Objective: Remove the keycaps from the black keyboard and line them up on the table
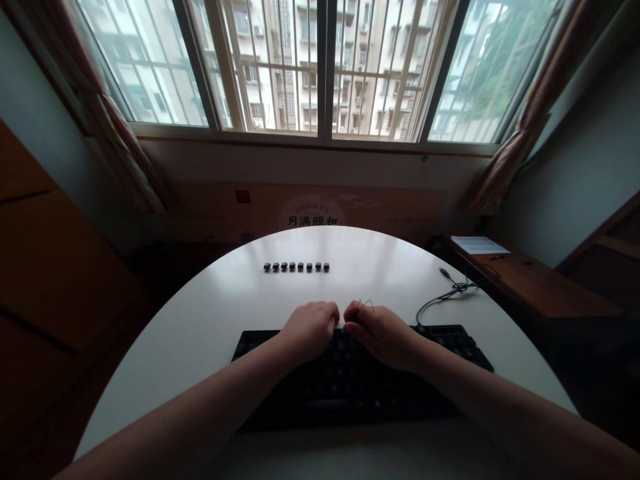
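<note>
A black keyboard (320,405) lies across the near part of the white round table (200,313). Over its back edge my left hand (311,328) is closed, fingers curled together; whatever they may hold is hidden. Close beside it, my right hand (383,337) is closed around a wire keycap puller (367,305), whose thin bent wire sticks up above the fingers. The two hands are slightly apart. Farther back on the table, several black keycaps (301,267) stand in a neat row.
The keyboard's cable (435,300) loops over the table's right side, its plug (445,273) near the edge. Beyond that edge is a brown wooden surface (545,283) bearing white paper (480,245). A long cardboard box (400,200) lies below the window.
</note>
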Action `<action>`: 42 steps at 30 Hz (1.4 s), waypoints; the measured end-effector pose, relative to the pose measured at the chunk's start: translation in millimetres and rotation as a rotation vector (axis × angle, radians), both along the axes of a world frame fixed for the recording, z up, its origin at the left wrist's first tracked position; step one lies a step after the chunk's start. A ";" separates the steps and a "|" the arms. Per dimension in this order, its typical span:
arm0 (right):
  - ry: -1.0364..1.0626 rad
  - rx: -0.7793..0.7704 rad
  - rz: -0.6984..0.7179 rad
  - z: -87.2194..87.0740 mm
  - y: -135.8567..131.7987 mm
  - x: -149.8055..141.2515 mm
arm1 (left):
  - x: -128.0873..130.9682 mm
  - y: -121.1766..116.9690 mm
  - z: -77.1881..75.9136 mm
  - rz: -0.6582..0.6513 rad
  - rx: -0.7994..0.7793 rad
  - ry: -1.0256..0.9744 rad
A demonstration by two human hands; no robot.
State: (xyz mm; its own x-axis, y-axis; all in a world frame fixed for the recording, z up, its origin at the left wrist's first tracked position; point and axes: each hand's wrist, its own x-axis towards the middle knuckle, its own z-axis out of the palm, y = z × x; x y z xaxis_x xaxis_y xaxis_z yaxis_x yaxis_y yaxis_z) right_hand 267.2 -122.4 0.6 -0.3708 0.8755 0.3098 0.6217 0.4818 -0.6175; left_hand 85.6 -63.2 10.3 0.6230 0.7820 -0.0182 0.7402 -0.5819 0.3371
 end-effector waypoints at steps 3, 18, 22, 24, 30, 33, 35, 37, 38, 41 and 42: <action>0.074 0.015 -0.040 -2.5 -0.7 0.4 | 0.8 -1.4 3.2 0.011 -0.013 -0.002; 0.415 0.112 -0.177 -15.4 -0.1 2.4 | -0.5 0.5 -0.7 0.014 -0.013 -0.141; 0.317 0.209 -0.140 -10.0 -2.7 1.5 | -1.1 -3.1 5.2 -0.003 0.073 -0.231; 0.293 0.240 -0.139 -8.6 -3.7 1.6 | -1.9 -5.2 7.0 -0.019 0.118 -0.302; 0.263 0.231 -0.026 -8.5 -6.5 0.7 | -4.4 -1.0 4.5 -0.091 -0.070 -0.550; 0.230 0.256 -0.009 -7.7 -7.7 0.5 | -4.4 5.0 2.3 -0.089 -0.222 -0.639; 0.189 0.273 -0.026 -6.0 -8.5 0.5 | -4.0 7.3 1.5 -0.067 -0.269 -0.666; 0.146 0.288 -0.049 -3.4 -9.3 -0.1 | -3.6 7.9 1.5 -0.054 -0.290 -0.672; 0.128 0.295 -0.058 -1.9 -9.7 -0.6 | -3.4 7.8 1.6 -0.052 -0.295 -0.673; 0.077 0.324 -0.078 1.6 -10.6 -2.8 | -3.0 6.8 2.1 -0.046 -0.291 -0.676; 0.061 0.334 -0.086 2.2 -10.8 -3.7 | -2.9 6.7 2.2 -0.043 -0.286 -0.677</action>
State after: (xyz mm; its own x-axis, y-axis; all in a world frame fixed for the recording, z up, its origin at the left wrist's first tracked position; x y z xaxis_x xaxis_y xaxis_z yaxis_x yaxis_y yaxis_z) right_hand 263.5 -133.2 2.8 -0.2721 0.7494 0.6036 0.6356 0.6109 -0.4720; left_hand 82.6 -56.6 12.5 0.6003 0.7788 0.1818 0.2945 -0.4266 0.8552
